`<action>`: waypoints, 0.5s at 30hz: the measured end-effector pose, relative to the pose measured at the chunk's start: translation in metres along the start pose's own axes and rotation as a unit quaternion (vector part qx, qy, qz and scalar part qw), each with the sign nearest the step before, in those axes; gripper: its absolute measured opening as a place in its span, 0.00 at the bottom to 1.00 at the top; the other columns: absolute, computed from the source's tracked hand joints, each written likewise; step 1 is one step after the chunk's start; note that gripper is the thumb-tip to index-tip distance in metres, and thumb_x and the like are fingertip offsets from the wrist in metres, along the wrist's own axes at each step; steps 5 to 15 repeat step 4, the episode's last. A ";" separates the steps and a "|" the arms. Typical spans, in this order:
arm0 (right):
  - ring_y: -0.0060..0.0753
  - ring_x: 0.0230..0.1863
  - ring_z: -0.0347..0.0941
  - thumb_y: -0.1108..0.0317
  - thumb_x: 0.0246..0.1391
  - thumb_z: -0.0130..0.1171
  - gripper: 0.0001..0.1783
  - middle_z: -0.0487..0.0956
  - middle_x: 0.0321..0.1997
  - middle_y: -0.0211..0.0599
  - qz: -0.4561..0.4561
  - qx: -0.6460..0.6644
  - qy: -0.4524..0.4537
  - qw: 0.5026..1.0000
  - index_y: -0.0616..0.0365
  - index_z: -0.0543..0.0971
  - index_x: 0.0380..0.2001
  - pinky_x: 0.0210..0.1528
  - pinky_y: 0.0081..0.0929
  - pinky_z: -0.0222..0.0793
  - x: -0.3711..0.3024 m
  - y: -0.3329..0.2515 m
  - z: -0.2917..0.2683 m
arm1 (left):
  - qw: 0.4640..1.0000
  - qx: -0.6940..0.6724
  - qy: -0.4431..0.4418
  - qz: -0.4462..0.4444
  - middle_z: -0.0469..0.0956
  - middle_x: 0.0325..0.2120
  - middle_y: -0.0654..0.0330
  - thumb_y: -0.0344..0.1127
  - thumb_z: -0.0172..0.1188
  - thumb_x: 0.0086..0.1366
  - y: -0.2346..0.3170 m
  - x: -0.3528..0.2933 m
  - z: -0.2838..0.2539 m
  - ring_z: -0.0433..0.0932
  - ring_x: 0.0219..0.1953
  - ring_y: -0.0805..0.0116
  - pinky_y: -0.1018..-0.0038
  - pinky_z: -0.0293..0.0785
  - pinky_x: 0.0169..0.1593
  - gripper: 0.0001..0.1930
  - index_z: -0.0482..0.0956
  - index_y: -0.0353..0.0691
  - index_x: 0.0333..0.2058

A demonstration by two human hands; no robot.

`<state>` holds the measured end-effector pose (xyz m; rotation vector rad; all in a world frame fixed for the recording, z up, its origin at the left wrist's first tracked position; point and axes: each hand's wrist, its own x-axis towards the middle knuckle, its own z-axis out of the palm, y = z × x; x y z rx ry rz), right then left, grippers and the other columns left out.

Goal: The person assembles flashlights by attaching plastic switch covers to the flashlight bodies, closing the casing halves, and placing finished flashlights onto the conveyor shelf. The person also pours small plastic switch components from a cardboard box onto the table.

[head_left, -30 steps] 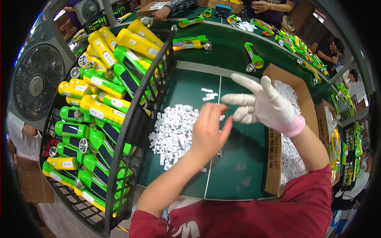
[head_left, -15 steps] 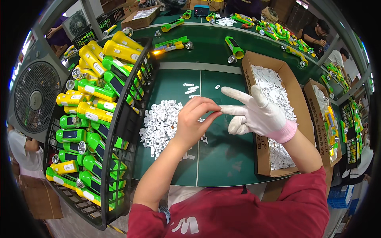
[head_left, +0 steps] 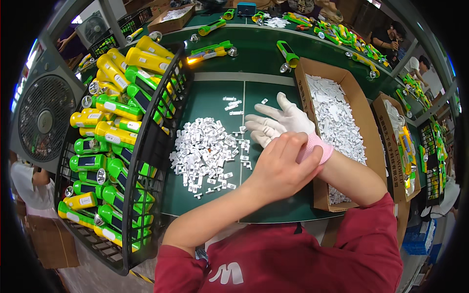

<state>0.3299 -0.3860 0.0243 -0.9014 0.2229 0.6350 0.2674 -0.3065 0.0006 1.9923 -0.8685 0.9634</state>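
My bare left hand (head_left: 279, 167) reaches across and pinches the pink cuff (head_left: 321, 149) of a white knit glove at my right wrist. The glove covers my right hand (head_left: 287, 119), whose fingers are spread apart with nothing in them. To the left of both hands lies a heap of small white plastic parts (head_left: 202, 154) on the green table (head_left: 264, 195). A few more white pieces (head_left: 232, 105) lie in a short row beyond the heap.
At the left, a black crate (head_left: 141, 161) is filled with yellow and green flashlights (head_left: 115, 134). An open cardboard box (head_left: 369, 122) of white parts (head_left: 337, 117) stands at the right. Beyond the table, several flashlights lie along a green surface. A fan (head_left: 44, 119) stands far left.
My left hand has moved from the gloved fingertips right and down to the cuff, which it now grips. The gloved right hand has turned, with its fingers spreading.
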 end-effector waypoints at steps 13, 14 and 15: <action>0.46 0.58 0.62 0.40 0.53 0.46 0.42 0.60 0.60 0.50 0.049 -0.013 0.028 0.998 0.61 0.51 0.59 0.55 0.35 0.64 0.013 0.003 -0.015 | 0.994 0.013 -0.101 -0.031 0.65 0.38 0.54 0.40 0.68 0.42 -0.008 -0.005 -0.002 0.69 0.38 0.56 0.66 0.70 0.38 0.24 0.72 0.45 0.40; 0.46 0.58 0.62 0.40 0.53 0.46 0.42 0.60 0.60 0.50 0.049 -0.013 0.028 0.998 0.61 0.51 0.59 0.55 0.35 0.64 0.013 0.003 -0.015 | 0.994 0.013 -0.101 -0.031 0.65 0.38 0.54 0.40 0.68 0.42 -0.008 -0.005 -0.002 0.69 0.38 0.56 0.66 0.70 0.38 0.24 0.72 0.45 0.40; 0.46 0.58 0.62 0.40 0.53 0.46 0.42 0.60 0.60 0.50 0.049 -0.013 0.028 0.998 0.61 0.51 0.59 0.55 0.35 0.64 0.013 0.003 -0.015 | 0.994 0.013 -0.101 -0.031 0.65 0.38 0.54 0.40 0.68 0.42 -0.008 -0.005 -0.002 0.69 0.38 0.56 0.66 0.70 0.38 0.24 0.72 0.45 0.40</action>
